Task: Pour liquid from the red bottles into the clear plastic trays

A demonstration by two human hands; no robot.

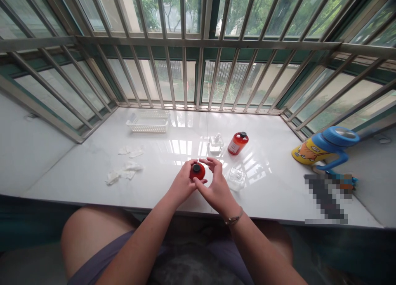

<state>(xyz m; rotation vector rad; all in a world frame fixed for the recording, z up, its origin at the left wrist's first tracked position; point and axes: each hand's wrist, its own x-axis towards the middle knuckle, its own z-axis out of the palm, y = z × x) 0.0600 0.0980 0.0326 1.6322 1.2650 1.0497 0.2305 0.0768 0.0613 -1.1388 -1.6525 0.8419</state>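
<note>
Squat red bottle with black cap, held in left hand; right hand, half-open, curved just beside, thumb touching left hand.

Along the back of the surface, below the window bars, a plastic basket sits left, with crumpled tissues in front of it. Toward the right, a small glass jar stands just beside a bottle. Nearer the front edge, a second bottle sits between the left hand and right hand, with another glass jar just beyond the right hand. A sippy cup lies far right.
</note>
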